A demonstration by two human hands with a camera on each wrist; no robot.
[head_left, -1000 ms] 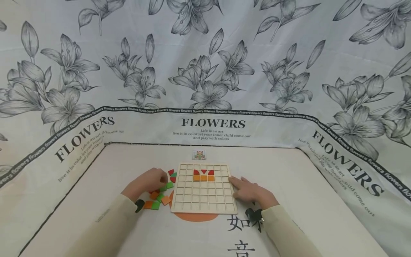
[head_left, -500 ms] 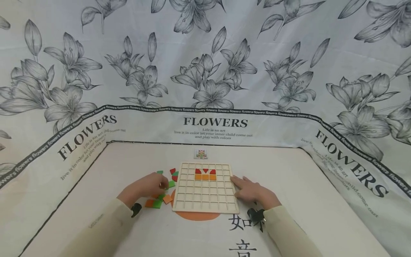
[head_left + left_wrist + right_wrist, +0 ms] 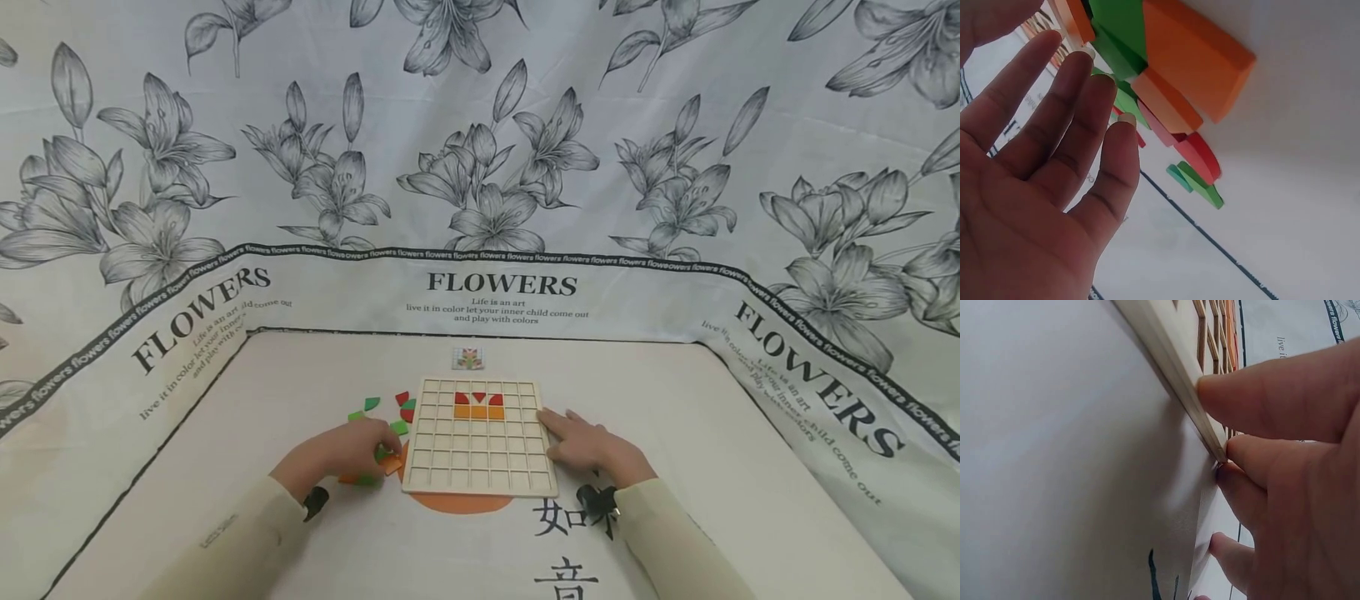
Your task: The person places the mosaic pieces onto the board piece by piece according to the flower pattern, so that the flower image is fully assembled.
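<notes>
Your board [image 3: 480, 458] lies flat on the counter [image 3: 660, 375] between your two hands, with its near edge over an orange printed disc [image 3: 461, 504]. Your right hand [image 3: 588, 442] has its fingers apart, thumb and fingertips resting against the board's right edge and not wrapped round it. Your left hand [image 3: 356, 443] is over the loose tiles [image 3: 398, 427], fingers apart and slightly bent, its tips beside an orange tile [image 3: 393, 467]; whether they touch it, you cannot tell. That tile lies just off the board's left edge, so your room is tight on this side, while the counter stretches wide beyond your right hand. Toward the back edge, a small card [image 3: 468, 358] lies just past the board, well short of the backdrop [image 3: 502, 286]. In the grid, a row of orange squares [image 3: 480, 412] sits below red pieces [image 3: 478, 398], near the board's far edge. Your left hand and wrist cover part of the tiles, so their number is unclear. The card's print is too small to make out. The left wrist view cuts off your thumb, and the right wrist view shows only part of the board.
</notes>
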